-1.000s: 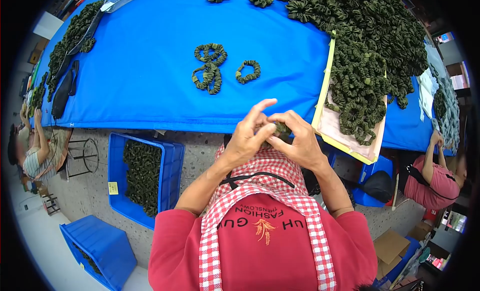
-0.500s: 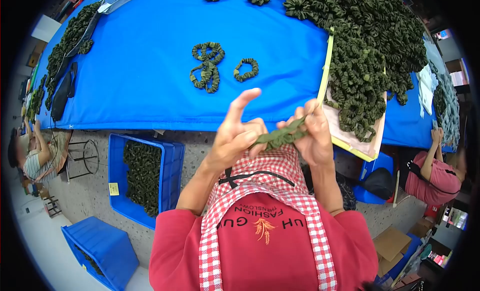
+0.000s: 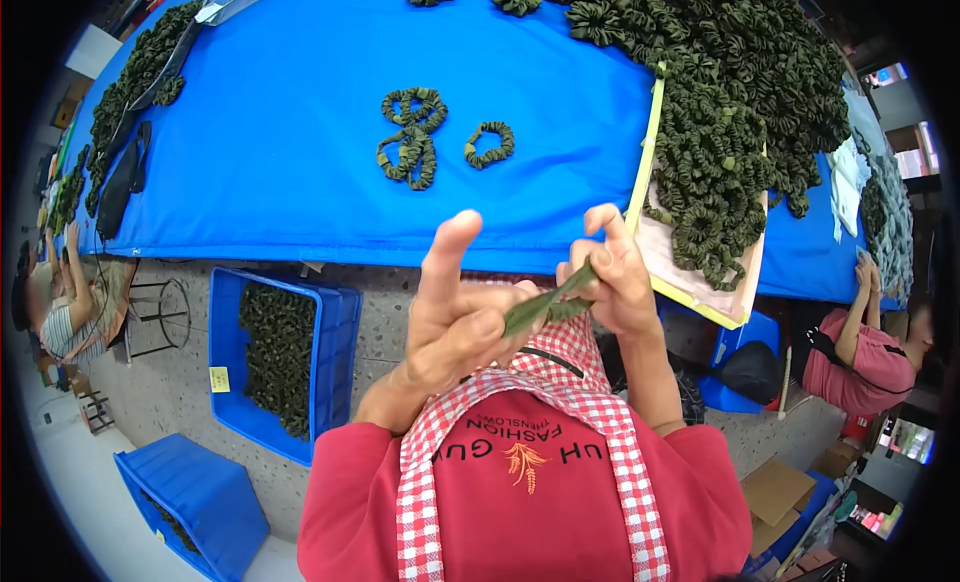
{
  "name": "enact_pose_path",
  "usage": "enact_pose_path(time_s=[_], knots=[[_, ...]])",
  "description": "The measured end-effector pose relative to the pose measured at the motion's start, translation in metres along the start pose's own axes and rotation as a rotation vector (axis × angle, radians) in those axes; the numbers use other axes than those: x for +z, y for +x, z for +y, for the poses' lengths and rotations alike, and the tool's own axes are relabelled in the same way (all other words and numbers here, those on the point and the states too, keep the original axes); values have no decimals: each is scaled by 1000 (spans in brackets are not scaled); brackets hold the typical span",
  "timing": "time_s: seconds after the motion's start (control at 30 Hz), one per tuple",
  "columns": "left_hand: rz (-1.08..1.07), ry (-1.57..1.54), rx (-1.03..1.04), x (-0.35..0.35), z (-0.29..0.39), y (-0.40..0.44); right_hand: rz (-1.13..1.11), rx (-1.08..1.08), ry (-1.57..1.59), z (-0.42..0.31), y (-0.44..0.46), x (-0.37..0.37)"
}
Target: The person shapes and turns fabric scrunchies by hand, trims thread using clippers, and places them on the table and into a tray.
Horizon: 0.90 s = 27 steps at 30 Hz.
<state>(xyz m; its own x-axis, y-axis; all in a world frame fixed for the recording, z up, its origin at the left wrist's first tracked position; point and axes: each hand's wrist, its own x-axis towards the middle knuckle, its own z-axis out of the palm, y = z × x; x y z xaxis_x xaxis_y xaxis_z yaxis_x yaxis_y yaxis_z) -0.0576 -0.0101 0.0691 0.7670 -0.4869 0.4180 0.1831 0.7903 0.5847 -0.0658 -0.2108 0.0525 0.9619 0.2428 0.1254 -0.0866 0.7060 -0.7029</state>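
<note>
A dark green fabric scrunchie (image 3: 545, 308) is stretched between my two hands, above my checked apron and near the table's front edge. My left hand (image 3: 455, 317) pinches one end, its index finger pointing up. The other end is pinched by my right hand (image 3: 612, 272), raised a little higher. Pulled taut, the fabric looks flat and slanted up toward the right. On the blue table cover (image 3: 300, 182) ahead lie two touching scrunchies (image 3: 410, 154) and a single scrunchie (image 3: 489, 144) beside them.
A yellow-edged tray (image 3: 645, 172) at right holds piled scrunchies, with a large heap (image 3: 760, 52) behind it. A blue crate (image 3: 335, 362) of dark green pieces stands on the floor at left; another crate (image 3: 200, 502) lies nearer. Co-workers sit at far left (image 3: 65, 302) and far right (image 3: 860, 342).
The scrunchie went from bunched to stretched flat and slanted. My left hand moved lower and nearer my body, and the fingers of my right hand shifted upward.
</note>
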Motion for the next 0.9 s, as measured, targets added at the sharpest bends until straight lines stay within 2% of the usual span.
enact_pose_path(time_s=[0.1,0.13,0.27,0.43,0.47,0.6,0.63,0.8,0.9], knots=[[-112,77,-207,-11,6,-11,39,17,17,11,-7,0],[-109,73,-217,-14,3,-12,48,16,23,13,-8,3],[292,-125,-281,-31,-25,-4,204,33,-537,20,4,16],[457,-7,-151,-23,-35,7,256,167,-772,21,-2,-1],[454,-11,-154,-23,-36,6,261,166,-775,23,-4,-2],[322,139,-282,-25,-38,-8,211,344,-392,33,-13,2],[323,140,-283,-27,-38,-11,211,345,-391,35,-13,4],[272,305,-291,-37,-35,-24,212,249,-581,35,-14,12],[304,-41,-398,-39,-28,-28,90,361,-898,21,-17,15]])
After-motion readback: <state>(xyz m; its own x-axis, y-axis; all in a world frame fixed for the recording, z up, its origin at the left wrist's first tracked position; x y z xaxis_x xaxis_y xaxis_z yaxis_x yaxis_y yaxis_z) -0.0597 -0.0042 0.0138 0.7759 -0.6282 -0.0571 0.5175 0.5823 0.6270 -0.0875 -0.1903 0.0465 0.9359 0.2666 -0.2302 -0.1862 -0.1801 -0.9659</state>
